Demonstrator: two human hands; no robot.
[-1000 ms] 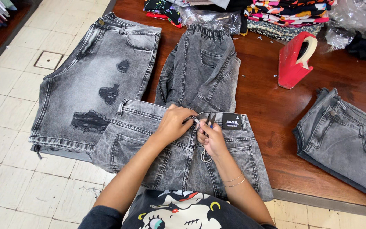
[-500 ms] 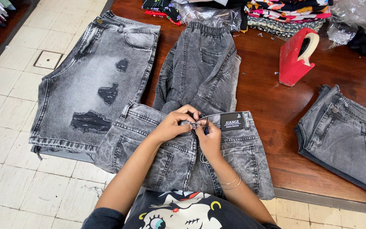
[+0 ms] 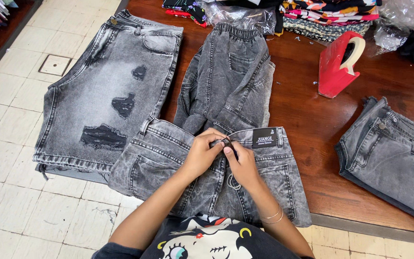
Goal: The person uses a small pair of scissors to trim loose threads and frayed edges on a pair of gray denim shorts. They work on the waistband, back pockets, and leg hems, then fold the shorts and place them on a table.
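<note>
Grey washed denim shorts (image 3: 164,163) lie in front of me at the near edge of the wooden table (image 3: 307,124), with a black label on the waistband. My left hand (image 3: 201,154) and my right hand (image 3: 242,163) meet at the middle of the waistband, pinching the fly and its button between the fingertips. A white drawstring loop hangs just below my right hand. A thin bracelet circles my right wrist.
Ripped grey denim shorts (image 3: 111,91) hang off the table's left edge over the tiled floor. Folded grey jeans with an elastic waist (image 3: 231,81) lie behind. More folded grey denim (image 3: 394,153) sits at right. A red tape dispenser (image 3: 339,64) and stacked patterned clothes (image 3: 322,17) stand at the back.
Both hands have drawn together at the waistband's centre, closing the fly edges around the button. The shorts have stayed in place.
</note>
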